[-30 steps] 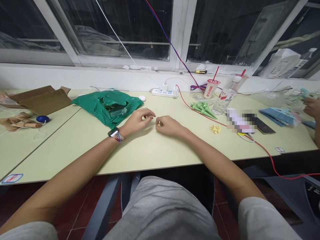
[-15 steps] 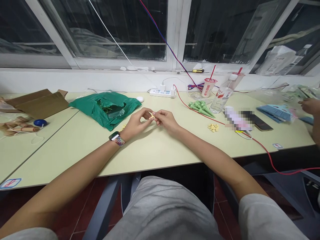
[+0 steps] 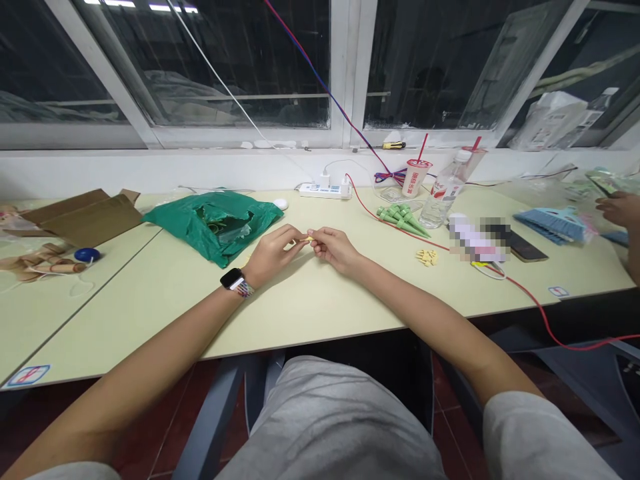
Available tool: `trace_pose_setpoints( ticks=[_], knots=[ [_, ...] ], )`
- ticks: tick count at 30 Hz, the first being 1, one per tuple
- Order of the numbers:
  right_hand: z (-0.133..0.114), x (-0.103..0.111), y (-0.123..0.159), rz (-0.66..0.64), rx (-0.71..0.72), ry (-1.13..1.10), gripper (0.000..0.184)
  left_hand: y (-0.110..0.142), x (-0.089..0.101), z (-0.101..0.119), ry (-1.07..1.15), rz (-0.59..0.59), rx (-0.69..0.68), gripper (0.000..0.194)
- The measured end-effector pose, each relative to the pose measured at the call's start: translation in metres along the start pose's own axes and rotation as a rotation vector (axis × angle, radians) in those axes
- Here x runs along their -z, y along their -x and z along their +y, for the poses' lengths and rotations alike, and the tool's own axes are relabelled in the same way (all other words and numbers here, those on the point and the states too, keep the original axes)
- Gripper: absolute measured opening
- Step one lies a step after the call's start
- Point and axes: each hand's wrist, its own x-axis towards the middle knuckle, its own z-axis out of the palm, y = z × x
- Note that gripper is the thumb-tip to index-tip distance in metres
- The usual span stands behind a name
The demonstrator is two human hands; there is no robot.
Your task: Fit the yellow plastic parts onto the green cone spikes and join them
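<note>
Just above the tabletop, my left hand [image 3: 274, 257] and my right hand [image 3: 336, 251] meet fingertip to fingertip. Pinched between them is a small yellow piece [image 3: 309, 239], mostly hidden by the fingers; its exact kind is too small to make out. Both hands are closed, thumb against index finger. To the right lies a little pile of similar yellow pieces [image 3: 427, 257]. Behind that pile are several green cone-shaped pieces [image 3: 404, 220]. A crumpled green plastic bag [image 3: 187, 217], torn open on top, sits left of my left hand.
A power strip [image 3: 325, 191] stands by the wall, its red cable [image 3: 380, 227] crossing rightward. At right are a drink cup [image 3: 415, 180], water bottle [image 3: 443, 193], phone [image 3: 527, 247] and blue brush [image 3: 553, 225]. Another person's hand [image 3: 620, 210] reaches in. Cardboard [image 3: 83, 217] lies left.
My fingertips have drawn closer together around the yellow piece, and the gap between left thumb and index finger has narrowed. The view has shifted slightly.
</note>
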Motion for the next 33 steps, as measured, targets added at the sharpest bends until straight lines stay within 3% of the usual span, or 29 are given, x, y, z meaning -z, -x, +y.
trace_pose_setpoints(
  ticks=[9, 15, 19, 22, 26, 33],
  knots=[
    [0.002, -0.004, 0.005, 0.063, 0.079, 0.067, 0.047, -0.005, 0.002, 0.009, 0.137, -0.093, 0.159, 0.031],
    [-0.001, -0.008, 0.010, 0.031, 0.316, 0.246, 0.047, -0.008, 0.006, 0.014, 0.481, -0.122, 0.389, 0.034],
    [-0.003, -0.011, 0.012, -0.005, 0.439, 0.300, 0.045, -0.013, 0.007, 0.016, 0.690, -0.187, 0.427, 0.036],
    [-0.004, -0.014, 0.013, -0.035, 0.441, 0.281, 0.046, -0.015, 0.005, 0.015, 0.798, -0.188, 0.466, 0.044],
    [-0.003, -0.017, 0.013, -0.034, 0.395, 0.276, 0.047, -0.013, 0.001, 0.010, 0.815, -0.172, 0.516, 0.058],
    [-0.006, -0.018, 0.014, -0.019, 0.448, 0.261, 0.044, -0.009, -0.001, 0.005, 0.667, -0.122, 0.512, 0.069]
  ],
)
